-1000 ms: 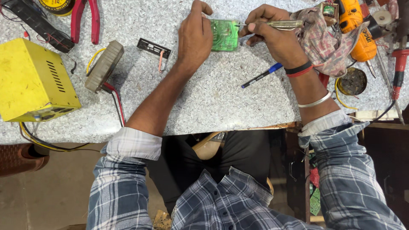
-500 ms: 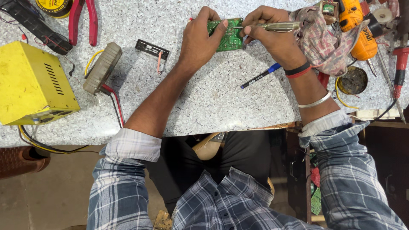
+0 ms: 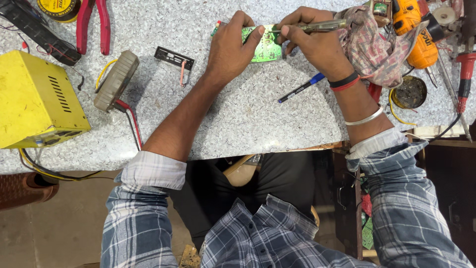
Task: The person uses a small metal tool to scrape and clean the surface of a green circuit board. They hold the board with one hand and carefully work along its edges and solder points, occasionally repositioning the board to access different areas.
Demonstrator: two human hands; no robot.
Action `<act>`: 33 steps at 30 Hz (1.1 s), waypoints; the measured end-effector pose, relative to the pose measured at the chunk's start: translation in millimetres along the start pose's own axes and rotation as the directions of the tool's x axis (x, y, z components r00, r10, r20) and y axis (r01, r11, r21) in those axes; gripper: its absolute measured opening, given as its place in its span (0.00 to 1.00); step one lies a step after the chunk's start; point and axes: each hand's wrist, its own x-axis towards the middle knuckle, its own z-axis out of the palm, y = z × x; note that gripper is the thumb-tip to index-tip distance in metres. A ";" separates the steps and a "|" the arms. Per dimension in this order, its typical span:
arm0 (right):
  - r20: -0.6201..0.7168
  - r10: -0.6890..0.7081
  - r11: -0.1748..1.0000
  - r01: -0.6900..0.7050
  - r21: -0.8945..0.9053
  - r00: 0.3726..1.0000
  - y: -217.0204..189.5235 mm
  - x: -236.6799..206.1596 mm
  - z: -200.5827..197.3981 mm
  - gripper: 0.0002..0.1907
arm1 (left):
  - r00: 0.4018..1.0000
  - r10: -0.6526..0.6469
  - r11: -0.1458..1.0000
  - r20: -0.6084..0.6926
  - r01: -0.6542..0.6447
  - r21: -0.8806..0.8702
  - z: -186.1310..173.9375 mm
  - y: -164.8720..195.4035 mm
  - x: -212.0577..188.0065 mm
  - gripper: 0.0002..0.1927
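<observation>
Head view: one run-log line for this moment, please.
left hand: holds green circuit board | right hand: grips clear-handled screwdriver, tip at board | surface: speckled grey worktop | nearby: blue pen

Round yellow label (image 3: 58, 7) on the spool at the top-left edge; black print on it.

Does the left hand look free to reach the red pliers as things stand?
Probably not right away. The left hand is pinching the green board, so it would have to let go first. Otherwise the worktop between it and the pliers looks open.
</observation>
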 end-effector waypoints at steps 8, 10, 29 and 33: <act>0.008 0.028 0.999 -0.028 -0.036 1.000 -3.4 0.1 0.1 0.07 | 1.000 0.018 1.000 0.006 -0.018 0.011 -1.0 0.6 -1.9 0.17; 0.000 0.047 0.998 -0.047 -0.028 0.999 -5.2 0.6 0.7 0.06 | 1.000 0.006 1.000 0.013 -0.006 0.010 -0.7 0.2 -2.0 0.17; 0.014 0.117 0.988 -0.118 0.096 0.993 0.3 4.3 1.9 0.07 | 0.987 -0.089 0.995 0.137 0.081 0.064 -14.9 18.2 0.1 0.17; 0.022 0.162 0.981 -0.163 0.104 0.987 -0.6 3.7 2.0 0.07 | 0.982 -0.046 0.996 0.181 0.030 0.088 -14.2 20.7 -1.9 0.16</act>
